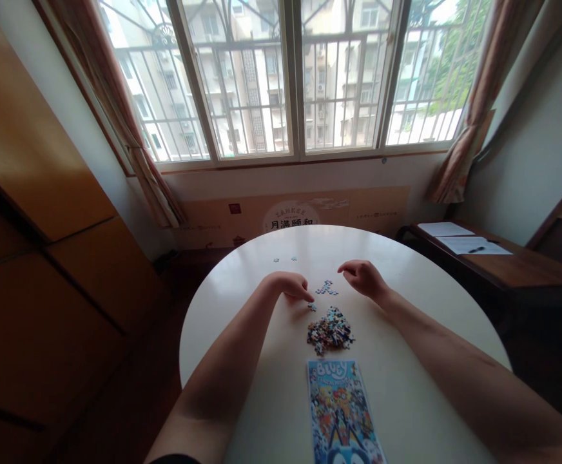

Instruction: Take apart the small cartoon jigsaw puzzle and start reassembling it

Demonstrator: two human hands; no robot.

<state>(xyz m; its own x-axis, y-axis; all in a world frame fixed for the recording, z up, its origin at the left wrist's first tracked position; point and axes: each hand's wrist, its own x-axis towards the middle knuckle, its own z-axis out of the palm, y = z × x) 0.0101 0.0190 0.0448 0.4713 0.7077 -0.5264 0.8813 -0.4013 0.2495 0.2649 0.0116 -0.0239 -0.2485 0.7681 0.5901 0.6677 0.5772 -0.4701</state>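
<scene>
A round white table (281, 386) bears a heap of small puzzle pieces (330, 330). Beyond the heap lies a small cluster of pieces (327, 288). My left hand (293, 285) is left of that cluster, its index finger pointing down beside a few loose pieces (312, 307); nothing shows in its grasp. To the right of the cluster, my right hand (362, 277) hovers with its index finger stretched out and the other fingers curled, holding nothing visible. A colourful "Bluey" picture sheet (341, 412) lies nearest to me, below the heap.
Two single pieces (276, 260) (294, 258) lie near the table's far edge. A brown side table (542, 264) with papers (474, 245) and a dark pen stands at the right. Wooden cabinets (87, 277) are at the left, and a barred window is ahead.
</scene>
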